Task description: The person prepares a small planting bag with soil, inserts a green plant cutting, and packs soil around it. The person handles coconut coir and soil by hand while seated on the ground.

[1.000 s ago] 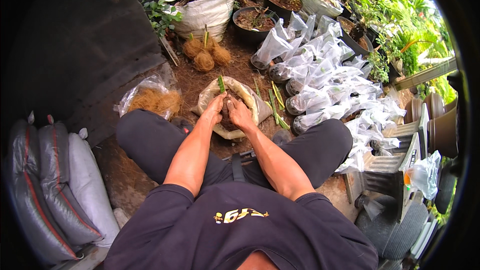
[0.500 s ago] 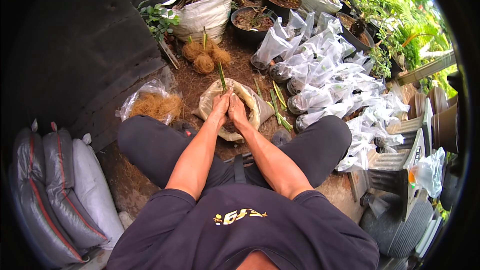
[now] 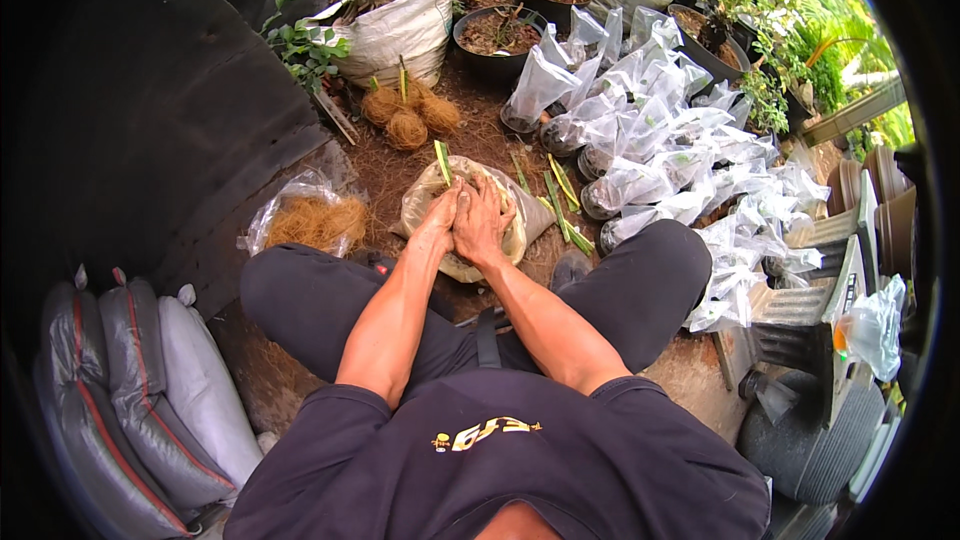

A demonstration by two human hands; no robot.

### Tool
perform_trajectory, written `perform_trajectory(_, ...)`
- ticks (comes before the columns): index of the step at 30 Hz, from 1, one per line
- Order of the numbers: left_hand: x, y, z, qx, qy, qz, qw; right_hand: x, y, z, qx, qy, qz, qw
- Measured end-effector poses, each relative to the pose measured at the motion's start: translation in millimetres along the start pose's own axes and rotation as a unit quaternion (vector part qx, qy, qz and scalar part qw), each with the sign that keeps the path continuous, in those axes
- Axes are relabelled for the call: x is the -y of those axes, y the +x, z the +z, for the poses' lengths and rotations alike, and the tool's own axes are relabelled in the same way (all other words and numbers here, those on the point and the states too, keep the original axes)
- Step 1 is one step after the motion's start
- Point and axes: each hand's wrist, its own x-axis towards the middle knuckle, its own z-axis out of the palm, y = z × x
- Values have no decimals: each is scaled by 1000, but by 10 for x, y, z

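Both hands pressed together over a beige open-mouthed plastic sack of brown fibre (image 3: 470,240), on dirt ground btwn the person's knees. Left hand (image 3: 438,223) and right hand (image 3: 483,220) touching, fingers curled down into the fibre; a grip can't be confirmed. Green cut stem (image 3: 442,162) sticks up at sack's far rim. Three round coir balls (image 3: 408,118) beyond; clear bag of coir (image 3: 312,220) left; clear bagged cuttings (image 3: 660,140) right.

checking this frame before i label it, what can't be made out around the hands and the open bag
Head view only:
- What the left hand and right hand press: hidden beneath them; whether either grips anything cannot be told.
- Contents of the open bag: covered by both hands.
- Base of the green cutting: hidden behind the hands.
- Insides of the clear plastic bags: too small, glare.
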Motion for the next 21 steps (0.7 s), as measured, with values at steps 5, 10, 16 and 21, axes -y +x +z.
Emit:
perform_trajectory(5,-81,-5,36,-34,-2,-54,998,-80,129,37,96,209,45,972)
perform_trajectory(10,-124,-77,95,-2,-21,-9,1000,-93,128,18,25,99,-32,994)
perform_trajectory(16,-145,-107,127,-2,60,-17,998,-90,144,-1,15,258,-32,966)
perform_trajectory(21,-320,-81,156,-56,-70,-55,995,-59,94,-44,13,66,-75,995)
